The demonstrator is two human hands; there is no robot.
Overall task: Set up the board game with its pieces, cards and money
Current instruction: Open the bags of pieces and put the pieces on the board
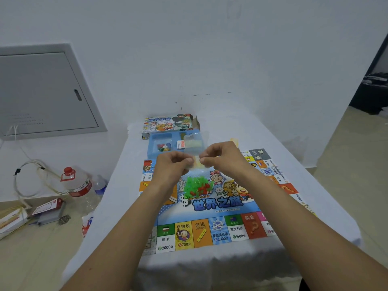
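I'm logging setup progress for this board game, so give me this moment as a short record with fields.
left hand: left hand pinches the top of a clear bag
right hand: right hand pinches the same top edge
bag contents: green and red pieces, hanging over the board
board: game board lies unfolded on the white table
tray: blue tray beyond the board, holding coloured pieces and cards
box: game box behind the tray

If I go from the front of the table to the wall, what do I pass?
Game board → green and red pieces → both hands, left hand and right hand → blue tray → game box.
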